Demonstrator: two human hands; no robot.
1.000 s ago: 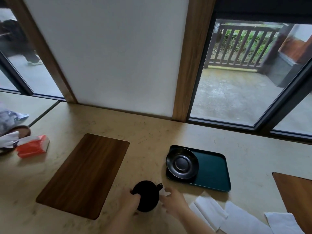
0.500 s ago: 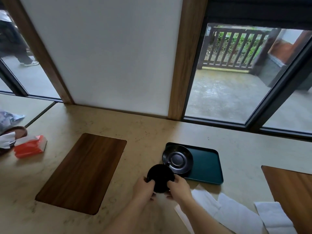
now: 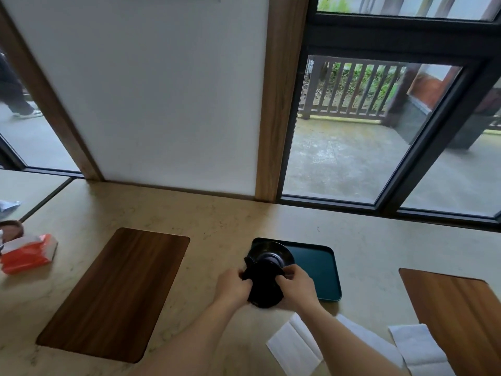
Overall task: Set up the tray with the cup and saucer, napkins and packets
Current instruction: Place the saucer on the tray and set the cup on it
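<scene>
Just short of saucer (image 3: 271,255), on its near side: black cup (image 3: 264,287) clasped between left hand (image 3: 233,284) and right hand (image 3: 296,284), fingers closed on its sides; saucer sits at left end of tray (image 3: 320,267), straight ahead

We saw soft daylight from the windows (image 3: 352,131); hands (image 3: 295,283) and cup (image 3: 264,289) were motion-blurred, and straight edges bowed toward the frame's borders.

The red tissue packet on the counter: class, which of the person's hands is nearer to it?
Left. The left hand holds the black cup's side that faces the red tissue packet; the right hand holds the cup's far side, by the tray.
</scene>
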